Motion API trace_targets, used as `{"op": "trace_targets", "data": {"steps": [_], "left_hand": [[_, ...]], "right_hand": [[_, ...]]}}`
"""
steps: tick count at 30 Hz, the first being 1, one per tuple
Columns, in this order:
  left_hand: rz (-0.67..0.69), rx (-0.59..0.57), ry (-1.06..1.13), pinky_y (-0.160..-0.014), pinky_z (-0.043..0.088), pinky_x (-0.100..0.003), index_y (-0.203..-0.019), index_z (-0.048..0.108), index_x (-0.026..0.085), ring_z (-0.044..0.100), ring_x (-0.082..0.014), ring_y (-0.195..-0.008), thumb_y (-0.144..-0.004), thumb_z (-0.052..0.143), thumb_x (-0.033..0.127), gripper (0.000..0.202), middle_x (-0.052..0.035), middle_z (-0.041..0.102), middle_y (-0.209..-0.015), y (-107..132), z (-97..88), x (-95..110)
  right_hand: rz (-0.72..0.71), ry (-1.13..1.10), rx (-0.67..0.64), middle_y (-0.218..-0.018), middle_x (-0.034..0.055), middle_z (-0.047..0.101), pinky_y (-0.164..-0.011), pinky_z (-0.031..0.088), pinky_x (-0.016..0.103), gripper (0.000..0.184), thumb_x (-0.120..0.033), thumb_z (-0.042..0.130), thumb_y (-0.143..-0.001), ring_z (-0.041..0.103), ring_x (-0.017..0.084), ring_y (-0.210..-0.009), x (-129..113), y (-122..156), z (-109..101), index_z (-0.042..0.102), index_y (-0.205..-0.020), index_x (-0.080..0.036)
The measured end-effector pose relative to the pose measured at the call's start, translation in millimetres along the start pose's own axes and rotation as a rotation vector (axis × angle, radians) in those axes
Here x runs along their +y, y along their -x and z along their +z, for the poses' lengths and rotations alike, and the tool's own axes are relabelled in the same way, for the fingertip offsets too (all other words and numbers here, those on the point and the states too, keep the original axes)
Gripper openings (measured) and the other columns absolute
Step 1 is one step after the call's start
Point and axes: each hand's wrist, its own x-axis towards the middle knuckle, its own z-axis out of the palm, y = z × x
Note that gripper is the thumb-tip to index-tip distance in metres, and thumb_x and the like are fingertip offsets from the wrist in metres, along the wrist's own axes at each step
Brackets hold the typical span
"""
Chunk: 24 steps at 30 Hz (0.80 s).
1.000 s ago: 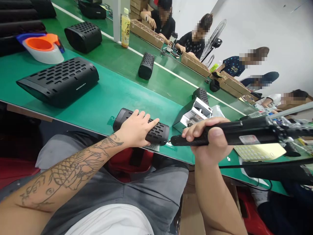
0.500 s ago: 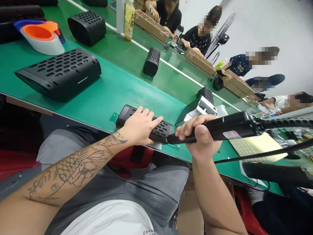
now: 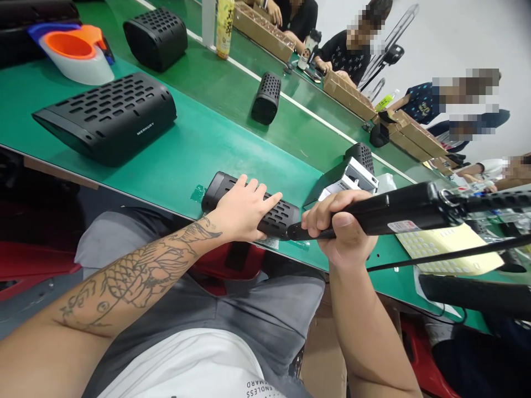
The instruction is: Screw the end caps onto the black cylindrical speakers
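Note:
My left hand [image 3: 244, 213] lies across a black perforated speaker [image 3: 282, 215] at the table's near edge. Its fingers are spread over the top, and the thumb is on the near side, holding the housing. My right hand [image 3: 344, 226] is wrapped around a black electric screwdriver [image 3: 398, 209], held nearly level. The tool's tip meets the right end of the speaker; the exact contact point is too small to make out. Behind the right hand stands a silver-and-black box-shaped fixture [image 3: 348, 178].
A larger speaker marked MERKURY [image 3: 112, 119] lies left, near an orange-and-white tape holder [image 3: 78, 58]. Other speakers [image 3: 267, 98] stand on the green belt. A pale yellow perforated tray [image 3: 452, 251] and a black cable [image 3: 435, 253] are at right. Co-workers sit across the line behind cardboard trays [image 3: 348, 94].
The whole view has shifted slightly, with the background moving up and the near objects a little right. Both hands keep their hold, and the screwdriver's tip stays at the speaker's right end.

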Motion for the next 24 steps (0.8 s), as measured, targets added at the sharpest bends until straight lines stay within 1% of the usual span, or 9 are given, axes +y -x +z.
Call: {"op": "trace_targets", "data": {"steps": [4,9,13,14,16,19,21,22,24], "left_hand": [[0.002,0.006,0.013,-0.132,0.036,-0.066,-0.188,0.057,0.015,0.065,-0.0541,-0.148,-0.095,0.096,0.059,0.11,-0.0305,0.074,-0.161,0,1.2,0],[0.004,-0.009,0.003,-0.131,0.036,-0.066,-0.188,0.057,0.014,0.066,-0.0531,-0.146,-0.096,0.095,0.061,0.11,-0.0307,0.074,-0.161,0,-1.8,-1],[-0.012,-0.022,-0.003,-0.13,0.038,-0.066,-0.187,0.058,0.014,0.067,-0.0532,-0.143,-0.095,0.095,0.061,0.11,-0.0302,0.076,-0.157,0,-3.6,0],[-0.023,-0.021,-0.007,-0.13,0.038,-0.067,-0.187,0.058,0.014,0.067,-0.0536,-0.142,-0.095,0.095,0.062,0.11,-0.0303,0.076,-0.156,-1,-2.9,2],[-0.058,-0.01,-0.02,-0.129,0.04,-0.068,-0.187,0.057,0.013,0.067,-0.0544,-0.141,-0.097,0.093,0.063,0.11,-0.0308,0.077,-0.154,-2,-0.2,8],[-0.116,0.014,-0.039,-0.128,0.041,-0.07,-0.188,0.056,0.01,0.068,-0.0555,-0.139,-0.099,0.092,0.062,0.109,-0.0326,0.078,-0.153,-4,4.0,21],[-0.145,0.008,-0.041,-0.128,0.042,-0.069,-0.188,0.056,0.008,0.069,-0.0561,-0.14,-0.1,0.092,0.064,0.111,-0.0339,0.077,-0.155,-4,3.8,27],[-0.151,-0.006,-0.04,-0.128,0.043,-0.069,-0.188,0.056,0.008,0.069,-0.0561,-0.141,-0.101,0.091,0.067,0.111,-0.0343,0.077,-0.155,-5,2.4,28],[-0.148,-0.05,-0.028,-0.126,0.045,-0.066,-0.188,0.056,0.01,0.071,-0.0548,-0.142,-0.105,0.085,0.074,0.109,-0.0329,0.078,-0.156,-5,-3.2,23]], "right_hand": [[0.018,-0.001,-0.044,-0.056,-0.0081,0.064,-0.045,0.062,0.029,0.049,-0.053,0.105,-0.095,0.055,0.012,-0.036,1,-3,-1,0.068,-0.079,-0.026],[0.036,-0.022,-0.081,-0.057,-0.0078,0.065,-0.048,0.063,0.029,0.047,-0.05,0.104,-0.097,0.057,0.011,-0.038,5,-3,-2,0.067,-0.079,-0.026],[0.059,0.033,-0.069,-0.057,-0.0076,0.063,-0.048,0.063,0.031,0.049,-0.056,0.103,-0.095,0.058,0.013,-0.04,-3,-2,-5,0.068,-0.079,-0.026],[0.056,0.038,-0.035,-0.057,-0.0079,0.062,-0.047,0.062,0.031,0.048,-0.057,0.103,-0.095,0.058,0.013,-0.04,-6,-4,-9,0.069,-0.081,-0.027],[0.028,0.05,0.109,-0.058,-0.0095,0.059,-0.045,0.058,0.03,0.044,-0.059,0.1,-0.095,0.056,0.013,-0.04,-12,-10,-22,0.07,-0.087,-0.027],[-0.081,0.194,0.449,-0.061,-0.011,0.056,-0.046,0.057,0.03,0.033,-0.053,0.093,-0.096,0.056,0.014,-0.043,-12,-29,-56,0.07,-0.094,-0.029],[-0.163,0.375,0.644,-0.062,-0.0096,0.058,-0.049,0.058,0.031,0.027,-0.045,0.089,-0.094,0.06,0.015,-0.047,-3,-41,-82,0.069,-0.089,-0.028],[-0.186,0.461,0.7,-0.061,-0.0086,0.059,-0.051,0.058,0.031,0.026,-0.043,0.087,-0.092,0.062,0.015,-0.049,4,-46,-94,0.067,-0.085,-0.028],[-0.186,0.569,0.739,-0.061,-0.0069,0.063,-0.052,0.059,0.033,0.027,-0.044,0.086,-0.09,0.065,0.017,-0.051,19,-50,-114,0.065,-0.081,-0.028]]}}
